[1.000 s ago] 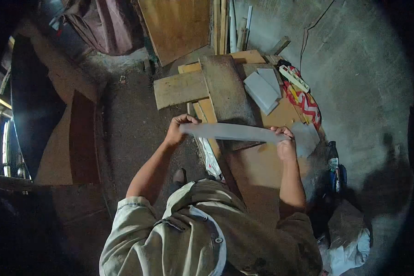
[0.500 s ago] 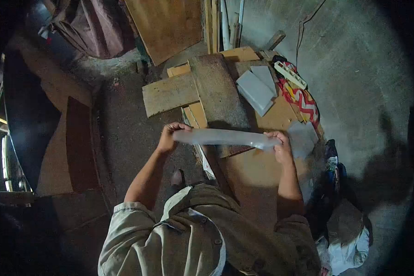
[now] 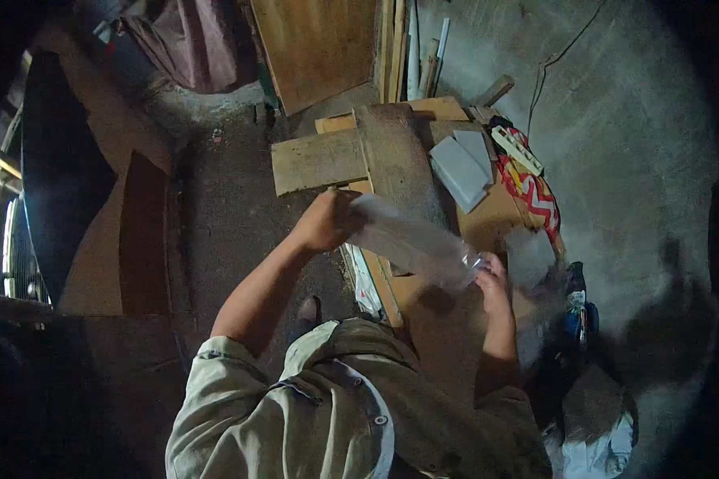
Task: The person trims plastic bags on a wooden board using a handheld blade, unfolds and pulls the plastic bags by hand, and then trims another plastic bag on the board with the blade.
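A translucent plastic sheet (image 3: 411, 235), blurred by motion, slants between my two hands in front of my body. My left hand (image 3: 329, 219) is closed on its upper left end, the fingers partly hidden behind the hand. At the lower right end, my right hand (image 3: 491, 279) pinches the sheet near a shiny fold. Below the sheet lie a worn brown board (image 3: 395, 160) and a brown panel (image 3: 423, 319). Folded grey-white sheets (image 3: 460, 172) rest beyond my right hand, and another pale sheet (image 3: 530, 257) lies to its right.
A white power strip (image 3: 517, 152) lies on a red and yellow cloth (image 3: 535, 195) by the wall. Dark bottles (image 3: 577, 295) stand at the right, above a white bag (image 3: 603, 451). A wooden panel (image 3: 315, 52) leans at the back.
The sheet was stretched nearly level; now it slants down to the right and looks wider. My left hand has risen and turned, while my right hand is lower. The camera view has shifted.
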{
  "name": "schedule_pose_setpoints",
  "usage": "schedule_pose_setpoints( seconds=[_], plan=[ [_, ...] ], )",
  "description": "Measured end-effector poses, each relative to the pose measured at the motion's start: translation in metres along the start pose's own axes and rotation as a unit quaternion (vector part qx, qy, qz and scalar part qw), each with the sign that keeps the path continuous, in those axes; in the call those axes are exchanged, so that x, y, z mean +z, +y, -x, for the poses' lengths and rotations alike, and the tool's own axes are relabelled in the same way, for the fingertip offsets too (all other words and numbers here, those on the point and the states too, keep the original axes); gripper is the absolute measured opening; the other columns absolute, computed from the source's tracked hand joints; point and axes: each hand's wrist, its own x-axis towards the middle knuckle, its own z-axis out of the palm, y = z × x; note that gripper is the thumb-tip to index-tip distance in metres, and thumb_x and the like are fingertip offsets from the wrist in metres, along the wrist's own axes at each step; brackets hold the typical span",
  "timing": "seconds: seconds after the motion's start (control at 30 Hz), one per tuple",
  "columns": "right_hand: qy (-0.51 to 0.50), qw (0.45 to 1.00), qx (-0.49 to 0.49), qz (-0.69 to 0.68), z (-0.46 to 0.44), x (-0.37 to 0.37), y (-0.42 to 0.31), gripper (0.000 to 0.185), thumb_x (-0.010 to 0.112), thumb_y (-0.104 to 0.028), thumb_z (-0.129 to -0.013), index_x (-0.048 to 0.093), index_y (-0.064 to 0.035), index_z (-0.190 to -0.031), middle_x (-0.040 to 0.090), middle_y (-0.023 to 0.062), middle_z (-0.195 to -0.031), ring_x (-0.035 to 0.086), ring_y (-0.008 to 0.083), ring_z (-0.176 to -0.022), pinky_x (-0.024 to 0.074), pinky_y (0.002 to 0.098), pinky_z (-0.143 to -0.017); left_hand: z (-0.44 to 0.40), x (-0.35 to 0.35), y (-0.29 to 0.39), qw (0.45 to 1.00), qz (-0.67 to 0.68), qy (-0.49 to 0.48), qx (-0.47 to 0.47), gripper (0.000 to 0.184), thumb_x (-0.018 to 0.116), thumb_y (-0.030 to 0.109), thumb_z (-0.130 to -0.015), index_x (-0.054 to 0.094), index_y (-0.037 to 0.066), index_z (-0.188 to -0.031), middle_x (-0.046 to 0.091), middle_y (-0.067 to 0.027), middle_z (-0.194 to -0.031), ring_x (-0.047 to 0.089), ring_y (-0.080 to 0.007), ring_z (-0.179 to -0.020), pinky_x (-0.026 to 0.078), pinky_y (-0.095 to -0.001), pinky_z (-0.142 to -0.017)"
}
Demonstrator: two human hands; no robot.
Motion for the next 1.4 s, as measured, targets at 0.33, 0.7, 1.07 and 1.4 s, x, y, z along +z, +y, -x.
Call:
schedule_pose_setpoints(
  seconds=[0.33, 0.7, 1.07, 1.4],
  plan=[
    [-0.079, 0.884, -0.385, 0.254, 0.074, 0.137, -0.1, 0.055, 0.068, -0.018, -0.08, 0.045, 0.0005, -0.125, 0.056, 0.0164, -0.115, 0.055, 0.0284, -0.108, 0.0417, 0.0379, -0.093, 0.001, 0.031, 0.058, 0.921, -0.324, -0.196, 0.093, 0.024, 0.058, 0.01, -0.073, 0.065, 0.002, -0.095, 0.066, -0.0205, -0.089, 0.064, -0.0374, -0.085, 0.05, -0.0419, -0.076],
    [-0.066, 0.948, -0.295, 0.096, 0.085, 0.145, -0.14, 0.022, 0.058, -0.021, -0.093, 0.061, 0.0006, -0.097, 0.059, -0.001, -0.074, 0.05, 0.0062, -0.067, 0.0423, 0.0243, -0.061, 0.034, 0.019, 0.066, 0.985, 0.098, -0.132, 0.053, 0.026, 0.07, 0.019, -0.081, 0.066, 0.001, -0.1, 0.067, -0.0099, -0.085, 0.063, -0.0182, -0.079, 0.049, -0.0332, -0.073],
    [-0.04, 0.952, -0.304, 0.022, 0.096, 0.166, -0.136, 0.019, 0.052, -0.018, -0.096, 0.058, -0.0006, -0.102, 0.059, 0.0003, -0.083, 0.049, 0.0066, -0.075, 0.0423, 0.0238, -0.068, 0.051, 0.058, 0.064, 0.941, 0.331, -0.044, -0.048, 0.022, 0.064, 0.018, -0.089, 0.064, 0.001, -0.103, 0.065, -0.0036, -0.093, 0.058, -0.0106, -0.084, 0.046, -0.0279, -0.076],
    [-0.095, 0.95, -0.297, -0.029, 0.098, 0.168, -0.136, 0.016, 0.045, -0.017, -0.099, 0.05, -0.0023, -0.105, 0.051, 0.0002, -0.087, 0.044, 0.0069, -0.078, 0.0395, 0.023, -0.07, 0.052, 0.058, 0.056, 0.94, 0.338, -0.049, -0.017, 0.024, 0.065, 0.019, -0.089, 0.064, 0.0, -0.103, 0.065, -0.0037, -0.095, 0.058, -0.0115, -0.086, 0.047, -0.0283, -0.078]
  ],
)
